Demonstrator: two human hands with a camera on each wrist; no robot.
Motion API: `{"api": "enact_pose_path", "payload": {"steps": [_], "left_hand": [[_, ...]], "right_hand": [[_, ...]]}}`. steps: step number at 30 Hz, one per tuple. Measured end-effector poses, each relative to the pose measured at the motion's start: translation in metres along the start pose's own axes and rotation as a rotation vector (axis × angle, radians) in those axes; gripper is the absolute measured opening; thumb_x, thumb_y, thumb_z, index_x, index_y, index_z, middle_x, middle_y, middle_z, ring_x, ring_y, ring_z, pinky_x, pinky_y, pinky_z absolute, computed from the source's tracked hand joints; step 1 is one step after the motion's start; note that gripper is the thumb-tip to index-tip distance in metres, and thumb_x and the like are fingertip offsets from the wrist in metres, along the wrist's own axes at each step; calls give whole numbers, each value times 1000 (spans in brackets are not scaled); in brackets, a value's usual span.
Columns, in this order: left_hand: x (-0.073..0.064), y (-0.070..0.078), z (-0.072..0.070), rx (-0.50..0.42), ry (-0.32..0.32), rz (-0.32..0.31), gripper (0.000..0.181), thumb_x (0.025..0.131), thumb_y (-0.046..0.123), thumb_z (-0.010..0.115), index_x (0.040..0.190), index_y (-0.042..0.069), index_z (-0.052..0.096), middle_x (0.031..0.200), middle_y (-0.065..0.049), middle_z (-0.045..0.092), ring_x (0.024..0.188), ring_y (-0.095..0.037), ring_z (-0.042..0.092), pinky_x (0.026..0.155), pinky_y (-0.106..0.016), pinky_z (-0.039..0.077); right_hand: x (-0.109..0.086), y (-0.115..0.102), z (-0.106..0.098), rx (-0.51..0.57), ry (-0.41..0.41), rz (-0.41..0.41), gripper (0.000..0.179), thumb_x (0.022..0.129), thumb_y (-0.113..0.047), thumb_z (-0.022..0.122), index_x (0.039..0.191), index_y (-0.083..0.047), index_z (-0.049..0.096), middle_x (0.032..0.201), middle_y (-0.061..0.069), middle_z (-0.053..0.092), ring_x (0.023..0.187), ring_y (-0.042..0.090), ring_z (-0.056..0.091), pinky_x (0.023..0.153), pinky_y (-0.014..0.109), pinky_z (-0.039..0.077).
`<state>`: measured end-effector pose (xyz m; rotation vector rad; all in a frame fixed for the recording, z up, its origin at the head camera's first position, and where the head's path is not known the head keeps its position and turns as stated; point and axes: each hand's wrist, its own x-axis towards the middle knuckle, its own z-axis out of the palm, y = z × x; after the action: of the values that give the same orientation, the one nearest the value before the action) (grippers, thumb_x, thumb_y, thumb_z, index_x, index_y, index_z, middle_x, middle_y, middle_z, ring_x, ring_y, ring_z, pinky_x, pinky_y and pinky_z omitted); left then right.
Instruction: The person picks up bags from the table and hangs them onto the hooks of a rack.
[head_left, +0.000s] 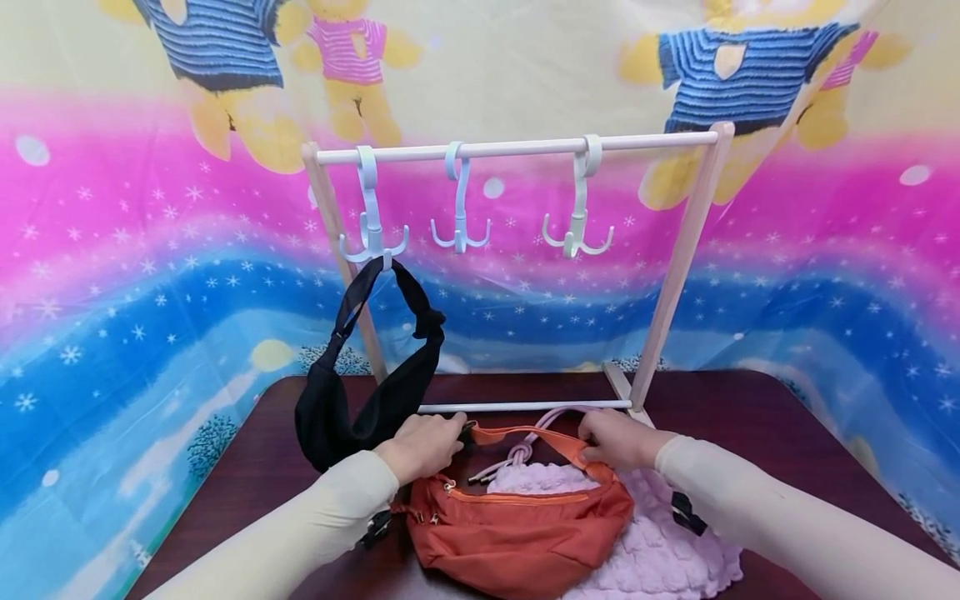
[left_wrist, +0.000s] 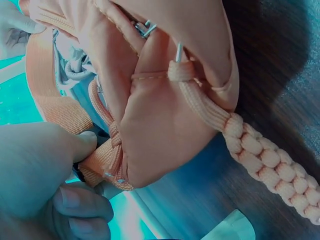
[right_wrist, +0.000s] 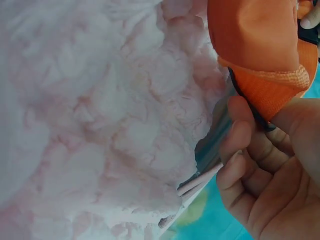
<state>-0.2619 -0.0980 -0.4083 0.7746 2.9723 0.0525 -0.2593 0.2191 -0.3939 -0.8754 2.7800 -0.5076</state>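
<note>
An orange waist bag (head_left: 517, 533) lies at the front of the dark table, its zipper facing up. My left hand (head_left: 423, 446) pinches the orange strap at its left end, the thumb pressing on a black buckle (left_wrist: 101, 137). At the bag's right end my right hand (head_left: 622, 437) pinches the strap's wide base (right_wrist: 267, 95) between thumb and fingers. The strap (head_left: 525, 432) arches between both hands. A braided orange cord (left_wrist: 270, 162) hangs from the bag in the left wrist view. Beneath and to the right lies a pink bubbly-textured bag (head_left: 675, 542), partly covered by the orange one.
A wooden rack (head_left: 517, 150) stands at the back, carrying a blue-white hook (head_left: 370, 208), a pale blue hook (head_left: 461, 208) and a greenish-white hook (head_left: 578, 200). A black bag (head_left: 330, 408) hangs from the left hook. Pink cord handles (head_left: 522, 452) lie behind the orange bag.
</note>
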Motion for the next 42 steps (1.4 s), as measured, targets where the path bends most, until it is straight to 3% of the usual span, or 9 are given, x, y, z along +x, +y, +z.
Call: {"api": "enact_pose_path", "payload": {"steps": [13,21,33,42], "left_hand": [[-10,1,-9,24,25,-22,23,103,31,59,118,13,57,59,2,49,50,-13,49,47,-30,34],[-15,0,-12,42,50,-13,22,103,32,58,116,14,58,59,3,48,50,-11,47,47,-29,33],[-21,1,-15,82,113,2,18,103,32,59,108,14,58,58,3,47,49,-12,46,45,-28,32],[-21,-1,-16,117,158,-23,29,103,33,59,121,11,58,58,3,48,48,-13,47,45,-29,35]], "right_hand": [[-6,-1,-9,37,25,19,27,93,-13,72,68,-15,63,57,-10,45,51,2,42,52,21,35],[-9,-2,-16,2,64,-27,27,92,-10,72,67,-16,62,55,-11,41,50,1,39,52,20,35],[-12,-2,-22,7,84,-23,32,92,-8,70,64,-17,58,56,-12,37,50,1,36,52,19,33],[-10,-4,-22,76,83,-31,32,93,-10,70,65,-15,56,56,-12,34,50,1,32,53,20,30]]}}
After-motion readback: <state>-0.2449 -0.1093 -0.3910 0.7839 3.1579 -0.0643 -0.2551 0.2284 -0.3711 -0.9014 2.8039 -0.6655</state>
